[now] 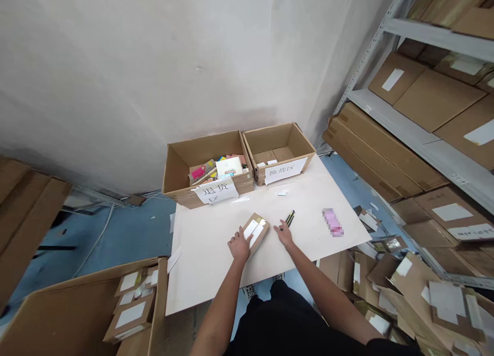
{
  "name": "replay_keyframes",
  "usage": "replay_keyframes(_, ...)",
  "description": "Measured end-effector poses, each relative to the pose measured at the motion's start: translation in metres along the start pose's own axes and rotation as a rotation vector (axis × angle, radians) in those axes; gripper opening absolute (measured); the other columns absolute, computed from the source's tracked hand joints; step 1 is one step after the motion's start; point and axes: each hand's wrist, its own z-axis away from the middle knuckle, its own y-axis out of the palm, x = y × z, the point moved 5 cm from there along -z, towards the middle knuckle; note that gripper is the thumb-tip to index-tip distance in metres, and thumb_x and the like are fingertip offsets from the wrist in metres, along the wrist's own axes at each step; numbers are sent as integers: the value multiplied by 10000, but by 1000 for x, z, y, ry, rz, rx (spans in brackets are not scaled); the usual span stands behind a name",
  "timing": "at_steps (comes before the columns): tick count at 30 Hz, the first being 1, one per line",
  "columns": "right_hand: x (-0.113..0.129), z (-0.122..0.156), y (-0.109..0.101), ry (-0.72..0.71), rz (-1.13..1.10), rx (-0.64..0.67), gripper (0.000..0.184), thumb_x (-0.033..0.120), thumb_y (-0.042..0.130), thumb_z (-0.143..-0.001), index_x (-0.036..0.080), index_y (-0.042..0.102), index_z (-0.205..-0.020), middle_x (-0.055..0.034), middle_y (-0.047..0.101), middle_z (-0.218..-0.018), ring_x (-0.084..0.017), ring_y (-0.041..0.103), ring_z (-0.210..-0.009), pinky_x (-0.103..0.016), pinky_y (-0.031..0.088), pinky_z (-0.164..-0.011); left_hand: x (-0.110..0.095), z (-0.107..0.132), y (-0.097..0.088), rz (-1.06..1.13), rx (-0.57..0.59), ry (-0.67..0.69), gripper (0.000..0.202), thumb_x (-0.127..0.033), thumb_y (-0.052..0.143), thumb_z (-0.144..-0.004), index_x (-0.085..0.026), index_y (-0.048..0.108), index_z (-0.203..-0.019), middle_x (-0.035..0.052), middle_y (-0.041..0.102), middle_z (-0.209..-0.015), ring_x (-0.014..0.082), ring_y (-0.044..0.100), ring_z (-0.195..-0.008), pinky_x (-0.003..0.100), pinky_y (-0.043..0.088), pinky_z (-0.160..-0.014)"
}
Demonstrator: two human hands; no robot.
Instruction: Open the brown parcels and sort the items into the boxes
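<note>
A small brown cardboard box [264, 232] with a white label and clear tape on top lies slanted on the white table [204, 273]. My left hand [240, 244] grips its near left side, with the thumb over the top and the fingers along the edge. To the right of the box is my right hand [284, 233], its fingers apart. Its fingertips are at the near end of a few slim black and yellow tools [290, 218], perhaps pens or cutters; their exact kind is too small to make out.
Two open cartons with paper signs stand at the table's back: the left carton [247, 182] holds mixed goods, the right carton [312, 153] a few boxes. A blurred pink item [332, 222] lies right. A parcel-filled carton [162, 294], loose parcels [409, 279] and a shelf rack [405, 117] flank the table.
</note>
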Motion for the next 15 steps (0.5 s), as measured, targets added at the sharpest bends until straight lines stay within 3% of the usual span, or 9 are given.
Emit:
replay_keyframes(3,18,15,39,-111,-14,76,904,445,694,-856,207,303,-1635,-95,681,-1355,-279,646,-1265,-387,501,-1074,-26,7,5,-6,33,27,699,-574,308,-1057,-84,440,-1538,229,723,-1193,328,705,-1056,422,452,-933)
replay_keyframes(5,27,15,40,-135,38,73,943,396,707,-850,224,254,-1659,-95,672,-1376,-302,641,-1276,-416,501,-1080,-28,5,5,79,98,36,630,-555,273,-1071,-117,575,-1408,189,759,-1069,306,731,-982,382,469,-866)
replay_keyframes(8,37,4,20,-158,94,129,888,368,724,-854,262,322,-1638,-83,691,-1351,-323,650,-1258,-437,513,-1054,-21,2,0,317,173,44,656,-530,169,-1090,-190,725,-1012,124,775,-940,259,731,-909,317,460,-757)
replay_keyframes(11,43,-1,7,-188,199,145,856,390,707,-878,232,335,-1633,-108,701,-1320,-331,654,-1243,-418,520,-1021,-14,5,-5,470,58,-9,551,-464,246,-1094,-217,697,-897,80,771,-913,221,710,-867,281,433,-709)
replay_keyframes(15,47,11,21,-217,360,134,1047,416,742,-823,194,174,-1674,-175,571,-1486,-332,657,-1240,-366,535,-957,-24,15,1,464,-68,-82,359,-380,371,-1066,-216,677,-979,70,767,-925,217,700,-868,272,406,-704)
